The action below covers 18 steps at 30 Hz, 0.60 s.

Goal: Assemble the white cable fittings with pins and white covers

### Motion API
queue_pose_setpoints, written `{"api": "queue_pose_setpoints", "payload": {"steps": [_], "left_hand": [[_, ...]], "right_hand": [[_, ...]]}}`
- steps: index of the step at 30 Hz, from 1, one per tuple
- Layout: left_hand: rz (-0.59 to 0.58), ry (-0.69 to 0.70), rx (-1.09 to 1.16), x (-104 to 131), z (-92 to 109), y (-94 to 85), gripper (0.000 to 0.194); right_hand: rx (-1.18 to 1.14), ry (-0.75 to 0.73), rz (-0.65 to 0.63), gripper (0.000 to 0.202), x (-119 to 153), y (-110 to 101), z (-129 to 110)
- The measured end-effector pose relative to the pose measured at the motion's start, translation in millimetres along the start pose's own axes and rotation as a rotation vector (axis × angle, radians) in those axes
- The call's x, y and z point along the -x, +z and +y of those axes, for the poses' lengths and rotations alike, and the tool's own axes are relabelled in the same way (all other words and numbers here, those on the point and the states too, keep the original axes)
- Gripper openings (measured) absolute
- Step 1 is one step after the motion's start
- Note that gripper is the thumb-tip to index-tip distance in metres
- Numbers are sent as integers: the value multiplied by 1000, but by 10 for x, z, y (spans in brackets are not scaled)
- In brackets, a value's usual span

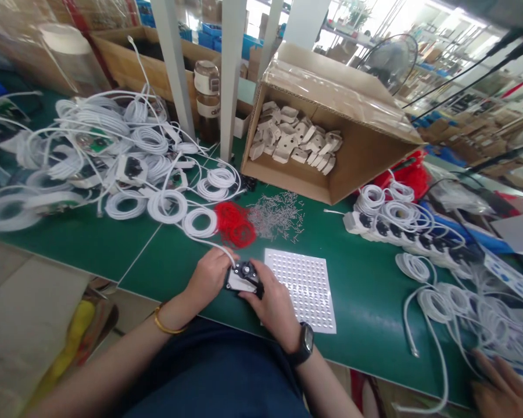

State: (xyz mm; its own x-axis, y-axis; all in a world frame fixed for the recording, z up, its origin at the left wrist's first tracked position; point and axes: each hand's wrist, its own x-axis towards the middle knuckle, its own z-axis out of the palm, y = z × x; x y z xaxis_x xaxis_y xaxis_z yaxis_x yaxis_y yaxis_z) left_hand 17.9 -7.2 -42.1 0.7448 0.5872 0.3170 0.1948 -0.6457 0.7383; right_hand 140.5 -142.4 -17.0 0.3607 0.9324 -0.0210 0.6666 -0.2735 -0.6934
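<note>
Near the front edge of the green table, both hands hold a small black and white device (pixel 243 280) with a round black part on top. My left hand (pixel 210 274) grips its left side, where a white cable (pixel 211 242) runs off toward a coil. My right hand (pixel 273 299) wraps round its right side, thumb below and fingers above. Just right of it lies a white sheet (pixel 305 290) with rows of small shiny dots. Beyond the hands are a bundle of red rings (pixel 236 225) and a scattered pile of screws (pixel 279 213).
A cardboard box (pixel 366 157) on its side holds white plastic housings (pixel 294 136). Tangled white cable coils (pixel 122 139) with devices cover the left of the table (pixel 366 278). More coiled cables (pixel 440 302) lie right, near another person's hand (pixel 503 383). White posts (pixel 232 75) stand behind.
</note>
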Motion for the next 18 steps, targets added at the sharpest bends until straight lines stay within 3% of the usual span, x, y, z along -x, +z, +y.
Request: {"api": "queue_pose_setpoints", "payload": {"steps": [3,7,10,14,18], "left_hand": [[47,-145,85,13,45,-68,26],[133,-539,391,141,137,-272,20],[78,-752,649,230,309,-414,22],[-122,-781,902,208,637,-443,18],[-188,-770,997,136,777,-395,18]], "right_hand": [[0,7,5,64,-1,38,49],[3,-6,8,66,29,-65,36],[-75,-63,125,58,72,-233,-133],[-327,-136,147,27,85,-326,-475],[-515,-88,155,12,65,-297,-620]]}}
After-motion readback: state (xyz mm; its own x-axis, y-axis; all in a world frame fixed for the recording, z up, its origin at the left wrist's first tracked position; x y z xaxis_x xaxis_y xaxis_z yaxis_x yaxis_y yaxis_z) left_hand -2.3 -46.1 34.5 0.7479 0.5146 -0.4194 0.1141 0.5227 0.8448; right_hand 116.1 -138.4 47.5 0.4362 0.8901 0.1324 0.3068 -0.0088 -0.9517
